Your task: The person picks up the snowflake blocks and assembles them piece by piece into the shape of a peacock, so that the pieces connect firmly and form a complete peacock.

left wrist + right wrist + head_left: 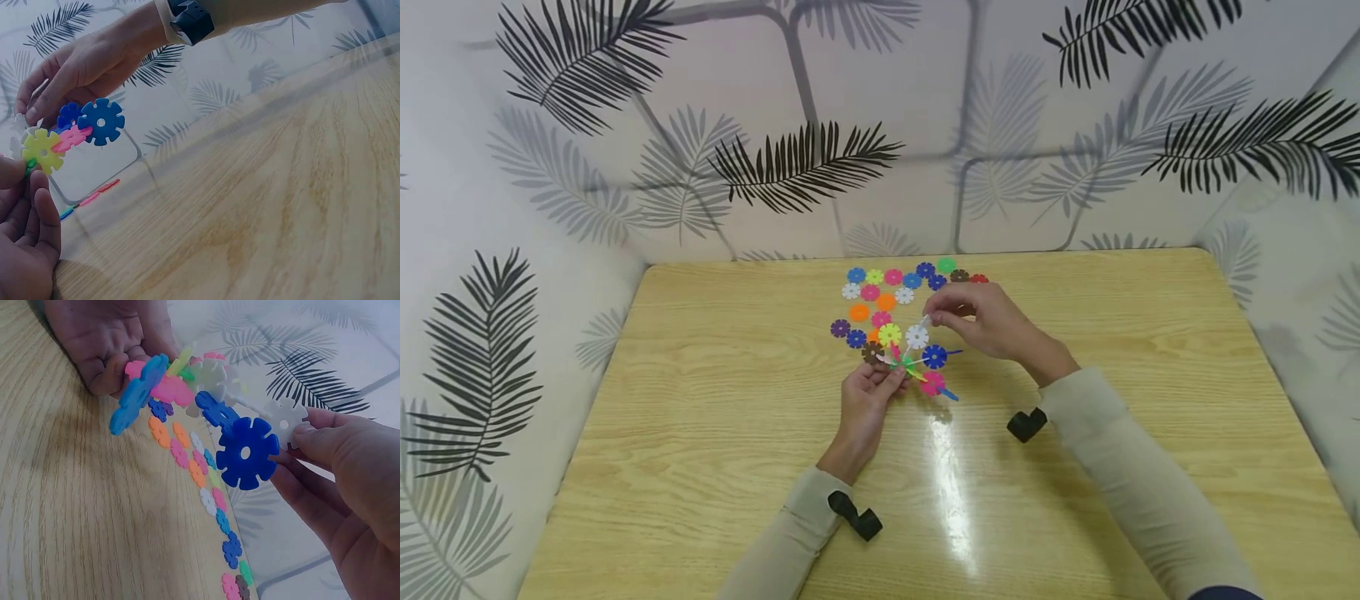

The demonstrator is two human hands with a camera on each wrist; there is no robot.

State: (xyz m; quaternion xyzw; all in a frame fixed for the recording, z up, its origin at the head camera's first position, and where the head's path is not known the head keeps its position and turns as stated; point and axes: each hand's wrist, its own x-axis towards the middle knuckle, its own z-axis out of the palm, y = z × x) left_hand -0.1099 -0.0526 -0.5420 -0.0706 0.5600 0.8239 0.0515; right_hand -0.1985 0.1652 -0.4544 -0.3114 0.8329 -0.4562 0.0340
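Observation:
My left hand (867, 402) pinches a green notched disc (904, 365) at the centre of a cluster of interlocking plastic flower discs. From it, arms of yellow, pink, white and blue discs reach outward. A dark blue disc (247, 453) and a light blue disc (101, 122) sit at the ends of two arms. Between thumb and fingers, my right hand (988, 321) pinches a white disc (286, 424) at the cluster's outer end, next to another white disc (917, 337). The cluster is held up over the table.
Loose flower discs in several colours lie flat on the wooden table (715, 433) behind the hands, among them an orange disc (859, 312), a purple disc (840, 328) and a green disc (947, 265). A patterned wall (917, 100) stands along the table's back edge.

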